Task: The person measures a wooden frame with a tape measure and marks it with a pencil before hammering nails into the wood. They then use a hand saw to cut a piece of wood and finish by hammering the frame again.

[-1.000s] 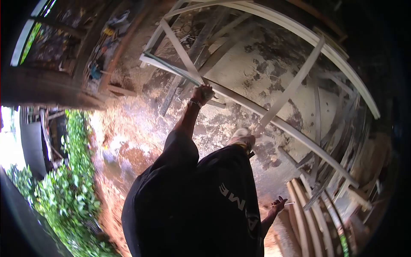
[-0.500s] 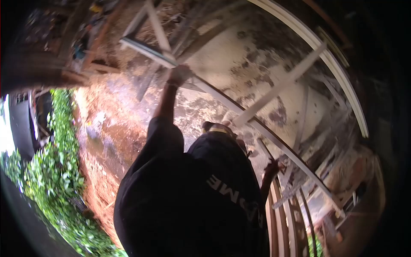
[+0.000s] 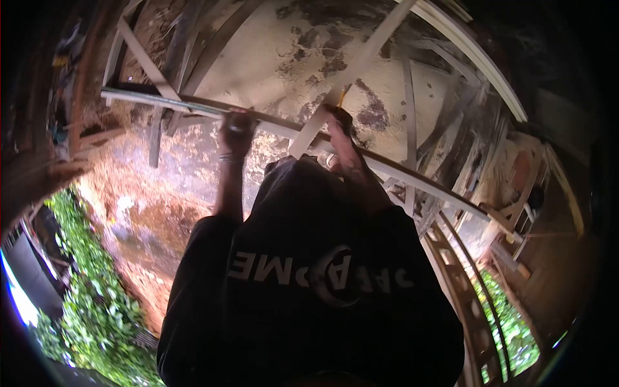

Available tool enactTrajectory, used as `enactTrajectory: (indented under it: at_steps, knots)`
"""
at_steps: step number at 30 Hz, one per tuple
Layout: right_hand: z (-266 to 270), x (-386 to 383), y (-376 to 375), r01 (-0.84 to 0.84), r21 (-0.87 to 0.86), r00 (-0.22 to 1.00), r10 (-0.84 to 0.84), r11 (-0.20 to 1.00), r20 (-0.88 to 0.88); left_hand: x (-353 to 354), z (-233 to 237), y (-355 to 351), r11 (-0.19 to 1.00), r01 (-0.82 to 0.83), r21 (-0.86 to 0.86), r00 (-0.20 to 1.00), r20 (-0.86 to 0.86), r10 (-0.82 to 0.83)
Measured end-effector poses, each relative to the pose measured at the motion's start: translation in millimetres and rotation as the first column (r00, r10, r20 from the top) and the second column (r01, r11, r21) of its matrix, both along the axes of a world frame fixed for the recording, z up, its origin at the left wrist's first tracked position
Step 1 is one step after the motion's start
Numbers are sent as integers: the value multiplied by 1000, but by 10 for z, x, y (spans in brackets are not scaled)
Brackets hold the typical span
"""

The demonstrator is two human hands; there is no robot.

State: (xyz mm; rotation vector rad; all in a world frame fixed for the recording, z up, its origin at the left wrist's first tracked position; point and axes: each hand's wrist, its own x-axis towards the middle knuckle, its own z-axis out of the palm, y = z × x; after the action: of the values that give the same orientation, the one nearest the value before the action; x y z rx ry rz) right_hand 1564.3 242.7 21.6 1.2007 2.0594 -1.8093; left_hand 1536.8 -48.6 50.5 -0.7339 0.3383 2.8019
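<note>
A long pale wooden frame piece (image 3: 419, 179) runs across in front of my body, with a diagonal strip (image 3: 371, 55) crossing it. My left hand (image 3: 237, 129) is wrapped round the long piece, left of the crossing. Beside the lower part of the diagonal strip is my right hand (image 3: 338, 119), its fingers closed on a thin yellow pencil-like stick (image 3: 343, 95) that points up. At the far left the long piece meets a short slanting strip (image 3: 143, 57).
A curved pale rail (image 3: 480, 55) arcs across the upper right. Stained ground (image 3: 284, 58) lies beyond the frame. Green plants (image 3: 97, 284) grow at the lower left, next to reddish soil (image 3: 151, 238). Slatted timber (image 3: 454, 277) stands at the lower right.
My right hand has come up from the lower right to the crossing of the strips. The frame, and my left hand on it, appear farther left as the view has turned.
</note>
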Motion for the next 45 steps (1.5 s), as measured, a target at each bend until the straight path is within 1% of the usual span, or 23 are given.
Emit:
enactTrajectory:
  at_steps: [1, 2, 3, 4, 5, 6, 7, 9, 10, 11, 14, 18, 21, 24, 25, 27, 30, 32, 34, 36, 39, 42, 45]
  knots:
    - [26, -43, 116, -82, 139, 993, 69, 987, 95, 155, 64, 249, 998, -19, -63, 998, 56, 23]
    - [-421, 5, 345, -134, 301, 991, 123, 944, 56, 293, -5, 442, 998, -46, -53, 994, 95, 50]
    - [-331, 13, 535, 17, 232, 997, -32, 973, 64, 436, -109, 657, 997, -53, 55, 999, -10, 54]
    - [-384, 82, 828, 8, 274, 998, -24, 962, 55, 594, -256, 862, 992, -55, 115, 992, -103, 67]
    - [-375, 74, 1118, -189, 505, 947, 20, 842, 320, 724, -240, 1092, 996, -87, -18, 996, 21, 87]
    - [-406, 175, 1571, -368, 489, 876, 119, 791, 468, 829, -280, 1311, 994, -92, -53, 989, 112, 98]
    - [-489, 367, 1924, -405, 581, 906, 223, 706, 360, 939, -369, 1523, 992, -94, -84, 973, 203, 110]
    - [-377, 646, 2585, -358, 591, 900, 99, 723, 424, 1103, -669, 1894, 992, -116, -47, 930, 346, 125]
    - [-319, 832, 2914, -300, 446, 918, 128, 843, 375, 1085, -599, 2044, 979, -206, -7, 904, 383, 193]
    - [-259, 1015, 3242, -232, 281, 933, 132, 931, 334, 1199, -486, 2178, 981, -128, -143, 944, 285, 165]
    - [73, 1435, 3623, -210, 135, 968, 185, 968, 172, 1294, -299, 2454, 960, -70, -270, 942, 299, 153]
    - [-21, 1817, 3976, -175, -15, 964, 175, 984, 201, 1294, 306, 2785, 972, -102, -214, 922, 345, 173]
    - [2, 1824, 4011, -158, -39, 959, 163, 987, 231, 1400, 336, 2988, 976, -102, -194, 946, 286, 156]
    - [-88, 1792, 4204, -360, 501, 873, 474, 787, -117, 1686, -342, 3088, 997, -52, 64, 967, 254, 34]
    - [-97, 1678, 4165, -249, 546, 907, 390, 800, -157, 1749, -520, 3086, 984, -16, 178, 971, 239, -27]
    - [56, 1379, 3881, -14, 613, 947, 208, 790, -245, 1809, -507, 3055, 992, 25, 120, 962, 268, -57]
    - [8, 917, 3529, -99, 333, 954, 184, 938, -236, 1764, -259, 3011, 997, 23, 67, 955, 293, -42]
    - [275, 497, 2765, 26, -72, 964, -44, 997, -263, 1751, -274, 3000, 998, -12, 63, 952, 306, -8]
    - [560, 328, 2071, -207, -219, 956, 149, 953, -255, 1717, -85, 2984, 999, 27, 36, 957, 288, -36]
    - [533, 249, 1567, -560, -116, 804, 504, 820, -315, 1728, 15, 2971, 997, 48, 55, 951, 302, -62]
    - [477, 308, 844, -673, -206, 735, 609, 711, -299, 1690, 46, 2924, 998, 41, 57, 934, 352, -59]
    - [440, 443, 429, -778, -42, 589, 706, 626, -393, 1558, 148, 2829, 999, -35, -40, 921, 386, 48]
    - [397, 563, 388, -805, 170, 507, 807, 569, -302, 1562, 139, 2723, 980, -191, -48, 902, 384, 195]
